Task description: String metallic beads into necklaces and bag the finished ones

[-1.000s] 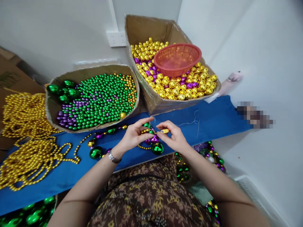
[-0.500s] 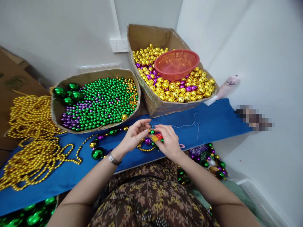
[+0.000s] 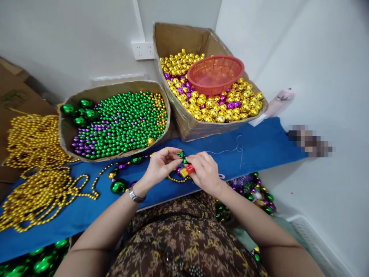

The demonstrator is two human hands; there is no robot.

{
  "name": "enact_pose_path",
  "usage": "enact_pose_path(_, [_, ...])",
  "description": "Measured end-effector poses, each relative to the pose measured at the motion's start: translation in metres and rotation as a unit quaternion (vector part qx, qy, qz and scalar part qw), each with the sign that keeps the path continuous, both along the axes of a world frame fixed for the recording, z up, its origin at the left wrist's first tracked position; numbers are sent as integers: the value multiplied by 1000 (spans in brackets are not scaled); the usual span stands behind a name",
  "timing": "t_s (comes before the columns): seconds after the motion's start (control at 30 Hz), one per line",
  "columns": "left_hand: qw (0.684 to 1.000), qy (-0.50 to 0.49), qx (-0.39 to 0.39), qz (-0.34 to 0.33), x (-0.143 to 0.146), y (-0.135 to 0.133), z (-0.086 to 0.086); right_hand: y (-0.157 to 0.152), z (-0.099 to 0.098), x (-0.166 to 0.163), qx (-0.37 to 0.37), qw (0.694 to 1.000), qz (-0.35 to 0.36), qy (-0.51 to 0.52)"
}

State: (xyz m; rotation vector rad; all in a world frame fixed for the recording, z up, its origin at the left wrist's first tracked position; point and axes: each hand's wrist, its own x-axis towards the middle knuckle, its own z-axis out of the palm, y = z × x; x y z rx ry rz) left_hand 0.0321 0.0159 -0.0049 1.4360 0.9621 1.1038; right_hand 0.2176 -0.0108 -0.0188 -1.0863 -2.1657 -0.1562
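My left hand (image 3: 161, 164) is pinched on a bead strand (image 3: 175, 177) of green, purple and gold beads over the blue table cover (image 3: 259, 146). My right hand (image 3: 204, 171) is closed round a small yellow and red lighter (image 3: 187, 169), its tip close to the left fingertips. The two hands meet at a green bead (image 3: 180, 154). A thin white thread (image 3: 230, 150) trails right from them across the blue cover. The strand runs left past a big green ball (image 3: 117, 186) and a gold bead (image 3: 112, 175).
A cardboard box of green, purple and gold beads (image 3: 115, 123) stands behind my left hand. A taller box of gold balls (image 3: 219, 104) holds a red plastic basket (image 3: 219, 73). Heaps of gold bead chains (image 3: 34, 169) lie left. More mixed beads (image 3: 253, 190) hang at right.
My right hand turned the lighter, now showing red, and closed in on the left fingertips. The strand's big purple and green balls dropped out of sight behind my hands.
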Motion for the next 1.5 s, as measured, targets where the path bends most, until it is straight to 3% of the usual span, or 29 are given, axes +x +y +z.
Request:
enact_pose_path(0.23, [1000, 19, 13, -17, 5, 0, -3, 7, -5, 7, -39, 998, 27, 50])
enact_pose_path(0.37, [999, -12, -31, -37, 9, 4, 6, 20, 2, 16, -75, 995, 14, 71])
enact_pose_path(0.57, [977, -182, -92, -61, 19, 17, 51, 17, 14, 27, -107, 969, -36, 218])
enact_pose_path(0.73, [975, -215, -14, -62, 33, 21, 89, 0, 9, 16, -184, 951, 26, 246])
enact_pose_path(0.83, [975, -216, 30, -41, 40, 24, 106, 2, 5, 3, -196, 946, 34, 254])
enact_pose_path(0.93, [972, -227, 61, -11, 37, 30, 122, 10, 12, -1, -248, 927, 65, 276])
enact_pose_path(1.07, [963, -248, 100, 37, 17, 41, 141, 20, 53, 11, -264, 897, 116, 334])
enact_pose_path(1.27, [949, -262, 148, 97, -11, 46, 160, 38, 143, 9, -205, 863, 201, 417])
enact_pose_path(1.5, [938, -264, 189, 121, -21, 35, 176, 46, 240, -14, -111, 877, 227, 409])
